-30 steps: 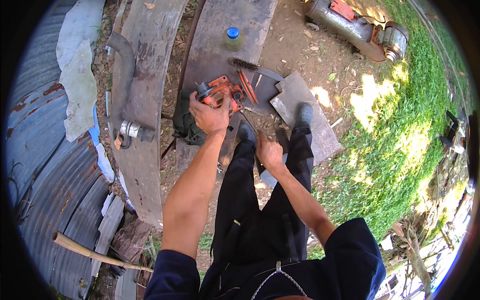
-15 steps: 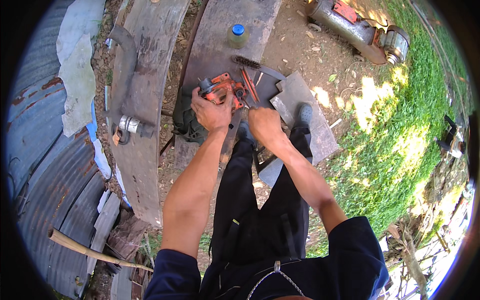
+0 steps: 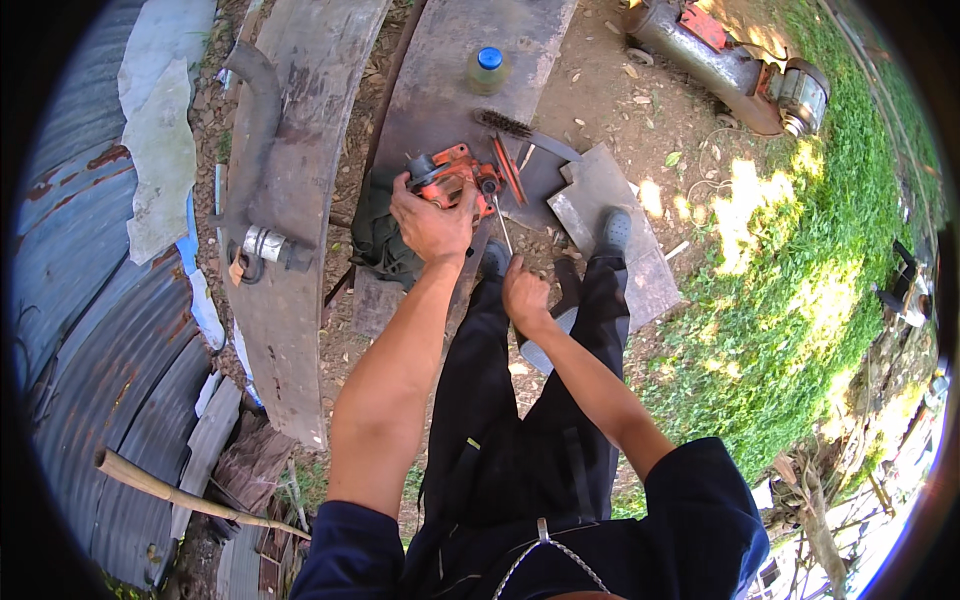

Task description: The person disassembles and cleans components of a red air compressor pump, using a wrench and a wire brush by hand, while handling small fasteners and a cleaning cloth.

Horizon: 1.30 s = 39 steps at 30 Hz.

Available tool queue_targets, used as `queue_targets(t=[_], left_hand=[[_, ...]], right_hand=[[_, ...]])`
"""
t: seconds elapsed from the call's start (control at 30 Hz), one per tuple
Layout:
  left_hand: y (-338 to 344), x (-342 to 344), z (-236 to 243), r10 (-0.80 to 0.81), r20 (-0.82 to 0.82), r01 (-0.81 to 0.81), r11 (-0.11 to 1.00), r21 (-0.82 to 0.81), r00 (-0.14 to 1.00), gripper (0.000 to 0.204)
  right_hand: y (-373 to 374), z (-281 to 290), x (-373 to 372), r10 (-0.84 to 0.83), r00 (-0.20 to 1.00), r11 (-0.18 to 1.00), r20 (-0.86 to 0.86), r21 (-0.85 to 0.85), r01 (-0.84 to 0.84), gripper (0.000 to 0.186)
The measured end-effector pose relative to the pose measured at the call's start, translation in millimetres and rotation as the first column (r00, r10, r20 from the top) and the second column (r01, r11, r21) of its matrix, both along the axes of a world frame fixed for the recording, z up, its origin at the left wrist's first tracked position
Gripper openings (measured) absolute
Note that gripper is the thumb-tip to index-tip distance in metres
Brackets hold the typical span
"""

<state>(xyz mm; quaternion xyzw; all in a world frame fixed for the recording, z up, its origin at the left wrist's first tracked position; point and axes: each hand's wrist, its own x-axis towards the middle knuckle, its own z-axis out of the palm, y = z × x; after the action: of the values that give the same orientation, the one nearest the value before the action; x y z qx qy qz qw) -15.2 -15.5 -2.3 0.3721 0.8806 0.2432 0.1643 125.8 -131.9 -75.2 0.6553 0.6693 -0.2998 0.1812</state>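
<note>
My left hand (image 3: 432,222) is wrapped round an orange-red machine body (image 3: 455,180) with a dark round part on its far left, steadying it at the edge of the wooden bench. Its exact kind I cannot make out. My right hand (image 3: 525,296), closed in a fist lower down and to the right, grips a thin straight metal rod (image 3: 504,228) like a screwdriver shaft. The rod's far end meets the near right side of the body; any handle is hidden in my fist. Just right of the body lie a flat orange-red piece (image 3: 508,170) and a dark-bristled brush (image 3: 503,123).
A blue-capped jar (image 3: 488,70) stands farther along the bench (image 3: 430,90). Dark green cloth (image 3: 380,245) bunches beside my left wrist. On the left plank (image 3: 300,180) rests a curved pipe (image 3: 262,130). A metal cylindrical machine (image 3: 710,65) lies on the ground at far right.
My right hand has drawn back toward me, away from the machine body, so the thin rod now shows between them. My left hand keeps its hold; the view has shifted slightly.
</note>
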Motion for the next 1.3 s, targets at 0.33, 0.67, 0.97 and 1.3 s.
queue_targets(t=[0.33, 0.67, 0.97, 1.3], left_hand=[[7.0, 5.9, 1.2, -0.002, 0.023, 0.003, 0.999, -0.039, 1.0, 0.086], [3.9, 8.0, 0.5, -0.019, -0.039, 0.02, 1.0, 0.008, 0.999, 0.088], [2.4, 4.3, -8.1, 0.043, 0.021, -0.043, 0.999, 0.008, 0.999, 0.089], [-13.4, 7.7, -24.9, -0.034, 0.118, 0.01, 0.979, 0.201, 0.992, 0.09]], right_hand=[[74.7, -123.0, 22.9, -0.296, 0.946, 0.955, -0.129, -0.063, 0.29, 0.031], [57.8, -142.8, -3.9, -0.375, 0.912, 0.912, -0.167, -0.24, 0.332, 0.03], [31.2, -206.9, 53.0, -0.29, 0.945, 0.951, -0.15, -0.161, 0.266, 0.029], [71.0, -313.6, 120.3, 0.148, 0.59, 0.972, -0.794, 0.007, -0.234, 0.026]])
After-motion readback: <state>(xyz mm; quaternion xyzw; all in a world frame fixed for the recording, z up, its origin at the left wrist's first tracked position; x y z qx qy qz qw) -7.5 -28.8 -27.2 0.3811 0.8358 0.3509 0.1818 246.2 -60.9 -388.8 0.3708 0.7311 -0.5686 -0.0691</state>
